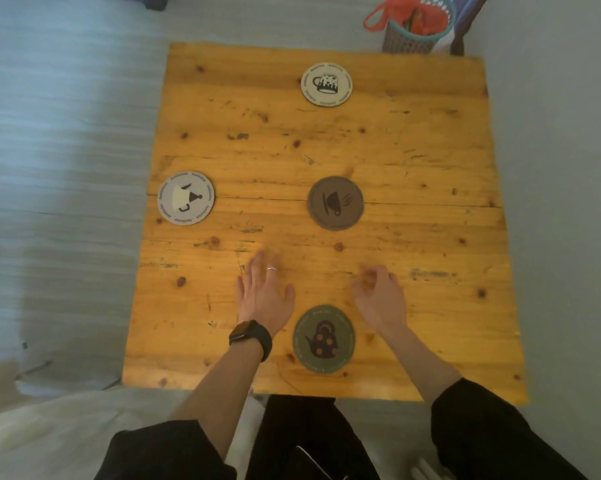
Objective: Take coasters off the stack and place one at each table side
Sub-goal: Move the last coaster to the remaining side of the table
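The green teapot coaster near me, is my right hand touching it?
Apart. In the head view the right hand hovers up and right of the green teapot coaster, with bare table wood visible between its palm edge and the coaster's rim.

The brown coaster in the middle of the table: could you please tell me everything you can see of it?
The brown coaster is a flat round disc, dull brown, printed with a darker cup on a saucer with steam lines, the picture turned sideways. It lies flat near the centre of the wooden table. Whether more coasters lie beneath it cannot be told. Nothing touches it from above; both hands are nearer the person, apart from it.
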